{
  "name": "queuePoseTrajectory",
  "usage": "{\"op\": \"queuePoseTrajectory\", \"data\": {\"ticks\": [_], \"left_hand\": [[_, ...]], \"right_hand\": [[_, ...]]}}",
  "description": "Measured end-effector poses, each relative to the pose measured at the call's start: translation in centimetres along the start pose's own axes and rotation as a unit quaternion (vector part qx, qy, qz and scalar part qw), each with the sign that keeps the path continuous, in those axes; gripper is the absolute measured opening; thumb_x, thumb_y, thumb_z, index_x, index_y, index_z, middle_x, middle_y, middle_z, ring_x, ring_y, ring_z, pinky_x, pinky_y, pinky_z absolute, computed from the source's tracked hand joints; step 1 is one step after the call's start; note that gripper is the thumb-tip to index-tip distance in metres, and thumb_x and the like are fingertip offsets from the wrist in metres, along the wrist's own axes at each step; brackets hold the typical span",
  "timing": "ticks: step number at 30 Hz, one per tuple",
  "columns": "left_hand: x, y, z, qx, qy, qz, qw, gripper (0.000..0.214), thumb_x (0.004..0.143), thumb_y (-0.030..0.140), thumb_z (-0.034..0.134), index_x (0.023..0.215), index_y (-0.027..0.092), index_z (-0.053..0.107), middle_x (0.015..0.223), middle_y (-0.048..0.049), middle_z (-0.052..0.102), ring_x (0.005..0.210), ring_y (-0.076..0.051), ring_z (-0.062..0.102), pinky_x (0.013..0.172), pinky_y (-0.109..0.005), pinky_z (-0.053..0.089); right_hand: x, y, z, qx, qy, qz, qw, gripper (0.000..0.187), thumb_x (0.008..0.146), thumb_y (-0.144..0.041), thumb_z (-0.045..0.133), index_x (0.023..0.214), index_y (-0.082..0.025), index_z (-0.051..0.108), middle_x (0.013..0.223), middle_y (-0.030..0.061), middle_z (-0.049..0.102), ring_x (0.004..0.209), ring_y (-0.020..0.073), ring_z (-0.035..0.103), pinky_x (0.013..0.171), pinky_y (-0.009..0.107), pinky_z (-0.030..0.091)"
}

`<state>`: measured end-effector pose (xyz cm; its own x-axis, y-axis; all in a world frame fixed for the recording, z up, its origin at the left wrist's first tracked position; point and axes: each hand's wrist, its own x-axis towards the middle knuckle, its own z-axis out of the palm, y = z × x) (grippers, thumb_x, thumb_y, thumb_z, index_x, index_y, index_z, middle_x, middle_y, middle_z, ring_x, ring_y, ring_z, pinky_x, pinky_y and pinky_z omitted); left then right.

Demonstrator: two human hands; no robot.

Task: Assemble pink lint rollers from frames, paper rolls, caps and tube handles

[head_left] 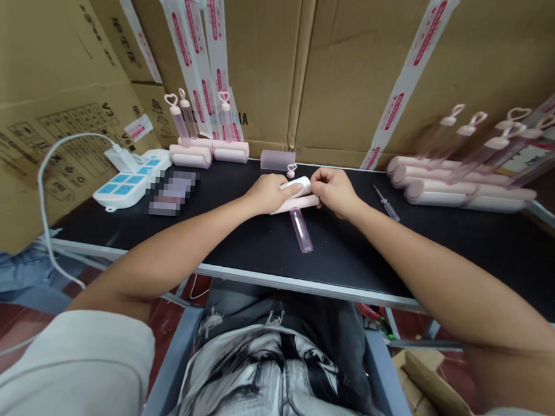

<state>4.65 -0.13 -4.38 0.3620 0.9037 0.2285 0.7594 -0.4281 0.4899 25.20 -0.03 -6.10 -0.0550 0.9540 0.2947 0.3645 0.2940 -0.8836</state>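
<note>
Both my hands meet at the middle of the black table (237,234). My left hand (266,193) is closed around a pale pink roller part (297,202) with a white roll (297,184) on it. My right hand (334,190) pinches the right end of the same piece. A clear pink tube (301,229) lies loose on the table just in front of my hands. A small heart-topped cap (291,169) stands just behind them.
Finished pink rollers with heart handles stand at the back left (200,149) and lie stacked at the back right (454,189). A screwdriver (386,203) lies right of my hands. A white power strip (129,184), a pink block (277,160) and cardboard boxes (344,67) surround the table.
</note>
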Motion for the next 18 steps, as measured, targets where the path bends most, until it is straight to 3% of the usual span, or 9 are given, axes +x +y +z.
{"op": "queuePoseTrajectory", "data": {"ticks": [4,7,13,18], "left_hand": [[0.2,0.3,0.5,-0.034,0.051,-0.042,0.997,0.056,0.103,0.064,0.051,0.079,0.016,0.068,0.073,-0.0052,0.066,0.067,-0.016,0.053,0.063,-0.032,0.030],[0.5,-0.1,0.8,-0.076,0.084,-0.073,0.991,0.055,0.104,0.063,0.051,0.074,0.018,0.061,0.070,-0.0038,0.063,0.066,-0.015,0.052,0.062,-0.030,0.032],[1.0,-0.6,0.8,-0.293,0.061,-0.121,0.946,0.050,0.101,0.067,0.056,0.092,0.019,0.065,0.066,-0.0009,0.061,0.057,-0.015,0.061,0.050,-0.025,0.041],[1.2,-1.4,-0.8,-0.348,0.042,-0.122,0.929,0.047,0.097,0.063,0.065,0.092,0.016,0.070,0.069,-0.0031,0.063,0.060,-0.015,0.062,0.047,-0.024,0.043]], "right_hand": [[-0.4,-0.1,0.3,-0.105,0.071,-0.097,0.987,0.003,0.070,-0.021,0.061,0.068,-0.022,0.059,0.065,-0.0005,0.063,0.062,0.0160,0.054,0.061,0.030,0.042],[-0.6,-0.2,0.5,-0.127,0.077,-0.116,0.982,0.002,0.073,-0.022,0.061,0.071,-0.023,0.060,0.070,0.0006,0.067,0.066,0.0172,0.056,0.066,0.031,0.043],[0.4,0.8,-0.9,-0.076,-0.029,-0.068,0.994,0.006,0.078,-0.025,0.066,0.083,-0.022,0.069,0.073,0.0018,0.073,0.069,0.0195,0.068,0.064,0.029,0.050],[1.0,1.5,-2.8,-0.005,-0.145,-0.009,0.989,0.010,0.077,-0.027,0.077,0.082,-0.020,0.073,0.073,0.0033,0.076,0.069,0.0193,0.073,0.063,0.027,0.055]]}}
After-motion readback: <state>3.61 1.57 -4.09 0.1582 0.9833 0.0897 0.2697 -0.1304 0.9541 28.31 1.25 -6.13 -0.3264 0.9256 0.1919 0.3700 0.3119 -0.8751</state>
